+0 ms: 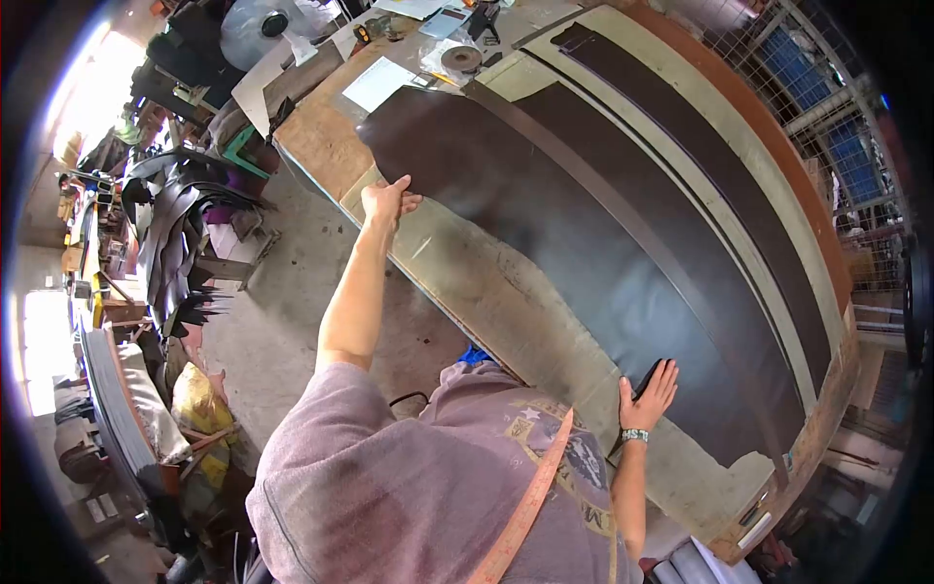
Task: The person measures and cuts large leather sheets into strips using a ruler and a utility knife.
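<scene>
A big dark brown sheet of leather [486, 185] with an uneven near edge lies over the worktable [506, 292]. My left hand [384, 200] is at its left near edge, thumb and fingers apart, fingertips right at the leather. My right hand [658, 391] rests by the near edge toward the right end, fingers stretched over the leather. A small black shape shows between its thumb and forefinger, partly hidden by the hand. Along the sheet runs a long brown straightedge [593, 185]. Beyond it lies a separate long dark strip [710, 161].
At the table's far left are a white paper [379, 85], a tape roll [461, 58] and a calculator [446, 21]. A fan [268, 29] stands behind. Leather pieces [180, 229] hang at left. A wire mesh rack [803, 88] borders the right. An orange measuring tape [530, 496] hangs over my shirt.
</scene>
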Demonstrator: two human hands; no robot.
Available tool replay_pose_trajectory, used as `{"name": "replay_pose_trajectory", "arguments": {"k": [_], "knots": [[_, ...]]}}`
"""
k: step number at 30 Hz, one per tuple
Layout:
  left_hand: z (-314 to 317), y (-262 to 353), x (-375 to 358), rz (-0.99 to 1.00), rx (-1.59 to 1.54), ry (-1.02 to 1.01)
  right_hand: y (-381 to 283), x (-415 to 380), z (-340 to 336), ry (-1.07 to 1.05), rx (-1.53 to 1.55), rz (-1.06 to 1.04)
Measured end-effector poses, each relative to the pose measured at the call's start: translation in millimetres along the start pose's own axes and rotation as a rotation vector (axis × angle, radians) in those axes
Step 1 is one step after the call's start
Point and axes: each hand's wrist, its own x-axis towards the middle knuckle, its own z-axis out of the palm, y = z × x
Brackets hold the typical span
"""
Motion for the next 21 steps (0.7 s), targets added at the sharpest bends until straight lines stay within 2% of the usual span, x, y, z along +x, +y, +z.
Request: {"name": "replay_pose_trajectory", "arguments": {"k": [10,21], "knots": [[1.4,-9.6,1.6,0.06,0.008,0.061,-1.4,1.3,-2.1,-0.036,0.022,0.006],[2.2,-8.5,9.5,0.025,0.011,0.087,-7.1,4.2,-6.4,-0.065,0.01,0.019]]}}
